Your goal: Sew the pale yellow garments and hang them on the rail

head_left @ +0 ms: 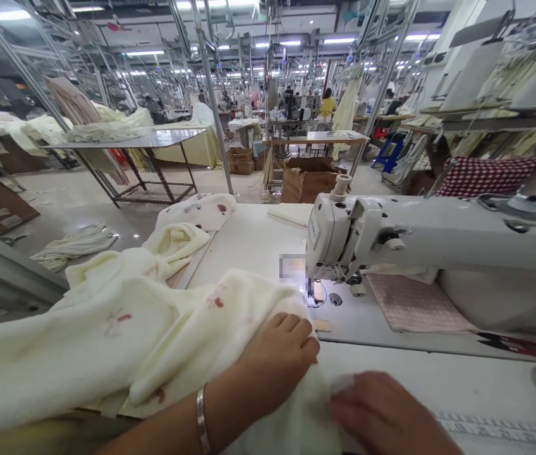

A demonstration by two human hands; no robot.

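Note:
Cream fleece fabric [230, 316] with small reddish prints lies in folds across the left of the sewing table. My left hand [282, 354], a metal bangle on its wrist, has its fingers curled down on the fabric's right edge. Just beyond that hand is the lit needle area of a white sewing machine [339, 234]; the fabric's edge lies beside the presser foot [316, 291]. My right hand [377, 407] is at the same edge, nearer to me. It is smeared by motion, so its grip on the cloth does not show clearly.
Pink checked cloth [420, 303] lies under the machine arm, with red-handled snips [533, 347] at right. A small tan piece [321, 325] is by the needle plate. A measuring tape [500, 430] runs along the front edge. Beyond stand a metal-legged table [168, 138] and cardboard box [308, 183].

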